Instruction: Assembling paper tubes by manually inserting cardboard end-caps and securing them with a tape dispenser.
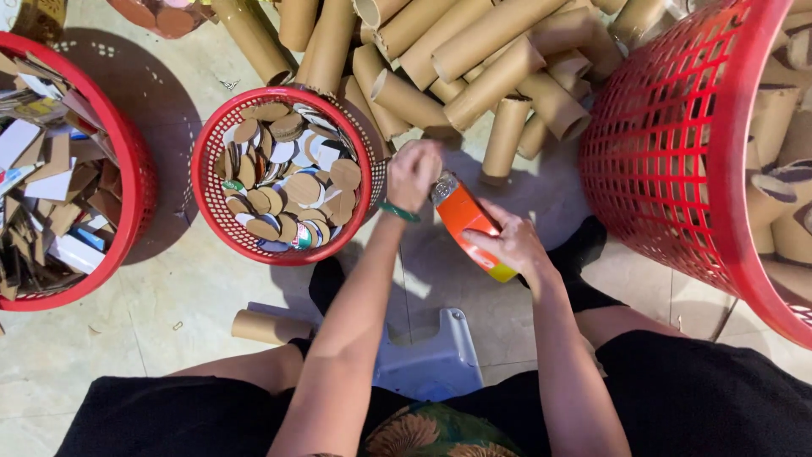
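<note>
My right hand (512, 244) grips an orange and yellow wrapped cardboard tube (464, 219), held slanted over the floor with its capped end up and to the left. My left hand (413, 173), a green band on its wrist, is closed in a fist right at that top end; whether it holds something small I cannot tell. Just left of this hand stands a small round red basket (209, 203) full of several cardboard discs (292, 186).
A pile of bare cardboard tubes (474, 59) lies on the floor ahead. A tall red basket (677, 144) with tubes stands at right, a red tub (135, 182) of cardboard scraps at left. One loose tube (269, 326) lies by my left knee, a grey stool (427, 360) under me.
</note>
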